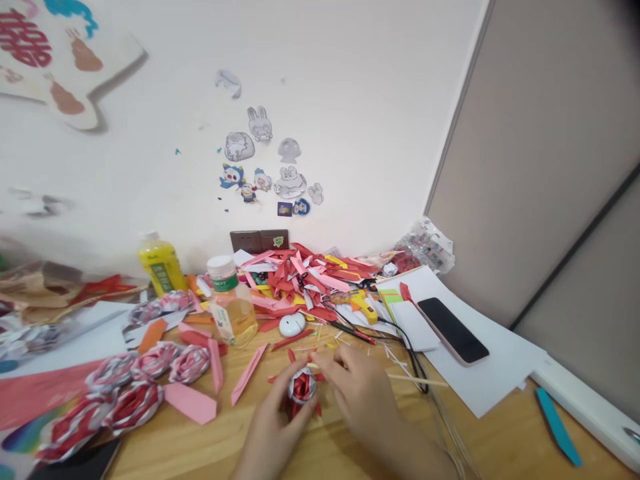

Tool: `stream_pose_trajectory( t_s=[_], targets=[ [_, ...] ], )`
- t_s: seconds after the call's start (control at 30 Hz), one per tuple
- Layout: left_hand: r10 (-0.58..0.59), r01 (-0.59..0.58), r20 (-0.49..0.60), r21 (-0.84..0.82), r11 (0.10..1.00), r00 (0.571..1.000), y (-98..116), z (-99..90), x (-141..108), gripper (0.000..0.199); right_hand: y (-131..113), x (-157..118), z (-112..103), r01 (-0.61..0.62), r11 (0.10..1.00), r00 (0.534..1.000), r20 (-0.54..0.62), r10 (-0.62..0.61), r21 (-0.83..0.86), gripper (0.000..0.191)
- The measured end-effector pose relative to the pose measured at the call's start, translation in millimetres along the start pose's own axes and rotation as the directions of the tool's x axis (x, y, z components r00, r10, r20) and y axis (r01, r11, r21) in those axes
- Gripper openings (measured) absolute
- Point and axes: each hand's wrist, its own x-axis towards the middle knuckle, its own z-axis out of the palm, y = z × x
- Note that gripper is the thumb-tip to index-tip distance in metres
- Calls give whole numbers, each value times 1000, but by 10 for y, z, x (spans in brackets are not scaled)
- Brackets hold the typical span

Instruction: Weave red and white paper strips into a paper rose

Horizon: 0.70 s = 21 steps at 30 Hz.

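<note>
Near the front edge of the wooden counter (190, 460), a round rosette of folded red and white paper (302, 385) sits in the left hand (275, 420), its grip clamped around the sides with thumb and fingers. The right hand (363, 393) is just beside it, fingers bent towards the flower; whether its grip is closed on anything, I cannot tell. A thin, pale stick (417, 381) extends out to the right of that hand. Beyond the hands lie a rounded white plastic case (292, 325) and a yellow glue gun (361, 305), near a heap of red, pink and white folded paper strips (310, 273). A black-screened phone (453, 330) rests on white paper sheets (480, 383) at the right.
</note>
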Motion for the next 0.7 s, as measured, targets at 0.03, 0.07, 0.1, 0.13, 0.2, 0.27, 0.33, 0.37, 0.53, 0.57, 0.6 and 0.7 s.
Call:
stream_pose_trajectory(
  t_s=[0.03,0.07,0.1,0.13,0.2,0.27,0.33,0.37,0.53,0.57,0.6,0.7],
  targets=[
    [8,-8,9,22,1000,1000,-11,2,-6,43,-9,5,-7,10,1000,1000,-16,-10,3,29],
    [12,-13,17,37,999,1000,-19,3,-12,42,-9,11,-18,24,1000,999,-37,-24,20,30],
    [12,-13,21,44,999,1000,-24,2,-16,42,-1,20,-38,34,998,998,-60,-31,52,30],
    [8,-9,21,45,999,1000,-25,-1,-19,42,16,30,-73,36,994,996,-87,-27,101,30],
    [-10,10,6,24,1000,1000,-16,-7,-16,43,66,57,-194,-8,967,986,-159,50,255,24],
    [-34,34,-18,-29,999,999,1,-8,-5,43,115,88,-376,-61,887,949,-248,193,458,18],
    [-67,63,-34,-117,991,997,24,3,6,44,143,124,-574,39,751,866,-398,304,659,15],
    [-90,81,-40,-177,981,995,38,14,10,45,149,144,-660,130,659,791,-478,381,740,12],
    [-223,155,-81,-495,855,971,124,68,3,57,178,237,-766,209,272,640,-341,689,939,7],
    [-254,188,-54,-529,827,966,140,69,1,58,189,247,-720,180,213,620,-279,733,960,7],
    [-284,228,-17,-552,802,959,153,67,1,60,200,252,-660,154,166,592,-226,773,974,8],
    [-330,296,50,-581,758,943,179,50,11,63,222,247,-447,80,44,570,-82,818,996,14]
  ],
)
